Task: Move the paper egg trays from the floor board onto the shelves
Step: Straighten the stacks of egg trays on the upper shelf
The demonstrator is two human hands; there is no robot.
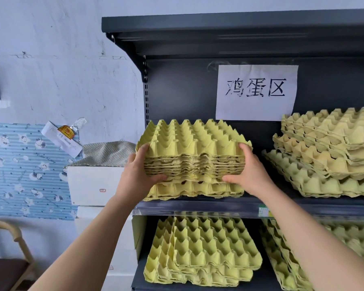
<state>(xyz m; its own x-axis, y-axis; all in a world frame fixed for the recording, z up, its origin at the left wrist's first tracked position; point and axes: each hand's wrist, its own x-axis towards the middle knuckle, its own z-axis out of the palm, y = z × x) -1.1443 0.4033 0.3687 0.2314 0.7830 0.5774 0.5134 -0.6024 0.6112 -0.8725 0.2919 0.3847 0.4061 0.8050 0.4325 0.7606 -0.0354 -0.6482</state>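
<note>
Head view, the only feed I have. My left grip is curled round the left edge of the held stack of yellow paper egg trays, with fingers up the side and the thumb tucked under the front edge. My right grip mirrors it on the right edge, fingers hooked over the top corner and thumb under the front. So both grips are pinching that stack between them, up at shelf height.

Right beneath my thumbs, the bottom trays lie flat on the upper shelf. The held stack sits directly over them. I cannot tell whether its weight is resting there.

Off to the right of my right grip, well apart from it, a tall pile of the same trays sits on that shelf, skewed and uneven. Above my right grip, a paper sign with handwritten characters is stuck to the dark back panel.

Below my forearms is the lower shelf. It carries a fanned pile of trays under my left grip, and another pile past my right forearm.

Left of my left grip, a woven sack drapes over a white box. Further down to the left is a chair.
</note>
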